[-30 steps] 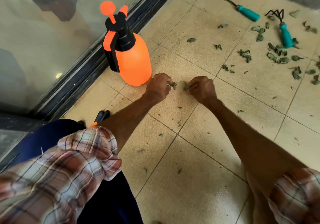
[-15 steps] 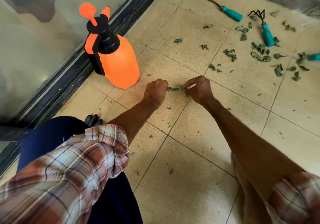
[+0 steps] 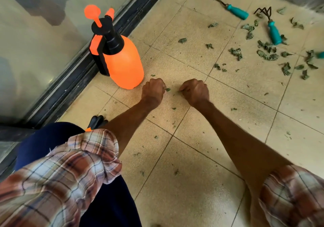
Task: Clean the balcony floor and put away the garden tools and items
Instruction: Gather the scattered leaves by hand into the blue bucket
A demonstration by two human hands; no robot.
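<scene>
My left hand and my right hand are both down on the tiled floor, fingers curled into fists around dry green leaf bits. A scrap of leaf sticks out of the left fist, and the gap between the two fists is small. More dry leaves lie scattered at the upper right. Among them lie a teal-handled hand rake and a teal-handled weeder. An orange pressure sprayer stands upright just left of my left hand.
A glass sliding door with a dark track runs along the left. A black and orange tool pokes out beside my knee. Another teal handle shows at the right edge. Small leaf crumbs dot the tiles near me.
Both hands have closed fully round the leaf bits that lay between them, and have drawn slightly apart. The view has shifted a little, so the sprayer sits nearer the left hand.
</scene>
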